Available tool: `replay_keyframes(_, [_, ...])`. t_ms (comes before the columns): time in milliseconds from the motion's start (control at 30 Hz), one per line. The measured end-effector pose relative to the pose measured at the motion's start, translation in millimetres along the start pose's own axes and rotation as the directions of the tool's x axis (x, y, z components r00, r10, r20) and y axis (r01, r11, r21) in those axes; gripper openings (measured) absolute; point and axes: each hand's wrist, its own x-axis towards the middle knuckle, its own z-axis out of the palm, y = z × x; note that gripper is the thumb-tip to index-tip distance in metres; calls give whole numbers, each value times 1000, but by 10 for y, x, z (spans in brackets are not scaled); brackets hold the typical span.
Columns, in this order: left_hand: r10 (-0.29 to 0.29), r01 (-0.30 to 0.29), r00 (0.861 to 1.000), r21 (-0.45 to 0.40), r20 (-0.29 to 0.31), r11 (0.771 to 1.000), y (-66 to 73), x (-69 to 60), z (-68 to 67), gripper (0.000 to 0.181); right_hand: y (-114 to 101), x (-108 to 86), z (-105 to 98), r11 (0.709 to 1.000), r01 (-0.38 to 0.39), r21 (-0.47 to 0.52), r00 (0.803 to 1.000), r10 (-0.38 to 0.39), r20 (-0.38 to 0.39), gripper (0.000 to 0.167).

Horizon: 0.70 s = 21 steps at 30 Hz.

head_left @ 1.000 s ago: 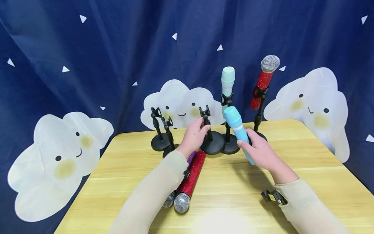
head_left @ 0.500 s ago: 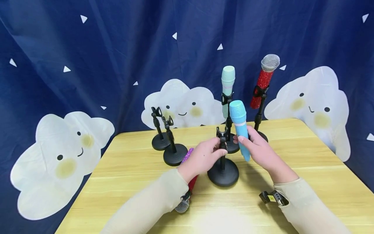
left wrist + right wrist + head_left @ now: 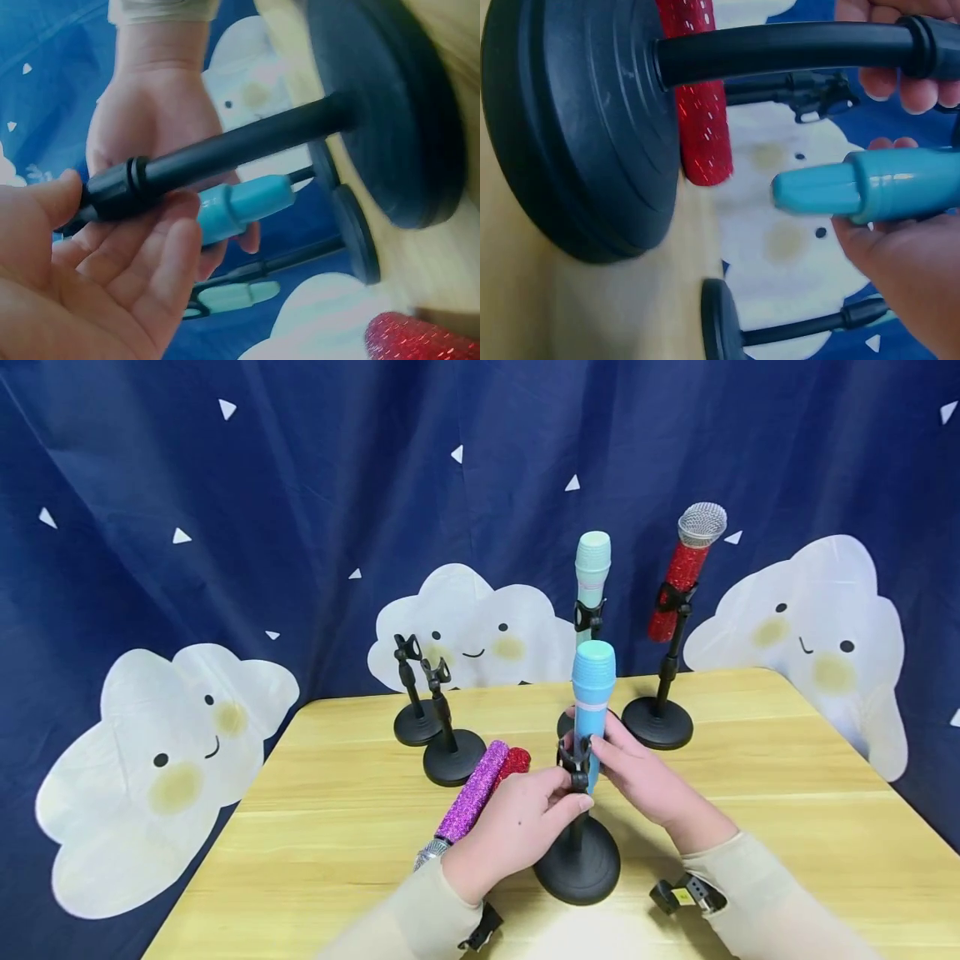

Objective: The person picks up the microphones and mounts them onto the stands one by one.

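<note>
My left hand (image 3: pixel 517 827) grips the upper pole of a black tabletop microphone stand (image 3: pixel 577 870), its thumb and fingers on opposite sides just below the clip. A light blue microphone (image 3: pixel 593 675) is held upright, head up, in my right hand (image 3: pixel 637 774), right behind that clip. Whether microphone and clip touch I cannot tell. In the right wrist view the blue microphone's tail end (image 3: pixel 817 189) points toward the table, beside the stand's pole (image 3: pixel 780 51). Left of the stand, a purple glitter microphone (image 3: pixel 474 795) and a red glitter microphone (image 3: pixel 514 763) lie on the table, partly behind my left hand.
Two stands with bare clips (image 3: pixel 407 647) are at the back left. Behind the blue microphone, a mint green microphone (image 3: pixel 593 560) sits in a stand. Further right, another stand (image 3: pixel 658 723) holds a red microphone (image 3: pixel 686 568). A blue cloud-print curtain (image 3: pixel 300 485) hangs behind the table.
My left hand has drawn the stand from the row at the back toward me and slightly right. My right hand has brought the blue microphone left and lower, upright behind the clip.
</note>
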Motion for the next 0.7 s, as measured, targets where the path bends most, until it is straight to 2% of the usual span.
replay_keyframes(100, [25, -24, 1000, 44, -20, 999, 9, -25, 3, 18, 13, 9, 55, 994, 10, 106, 999, -15, 41, 40])
replay_keyframes(267, [47, -45, 999, 128, -18, 991, 20, -49, 1, 20, 5, 33, 134, 990, 18, 142, 994, -32, 102, 48])
replay_keyframes(467, [79, -71, 996, 200, -33, 977, 22, -57, 0, 25, 55, 26, 174, 991, 103, 80, 980, -116, 165, 62])
replay_keyframes(700, [88, -80, 996, 197, -34, 977, 12, -60, 7, 26, 53, 9, 142, 984, 165, -69, 976, -153, 153, 58])
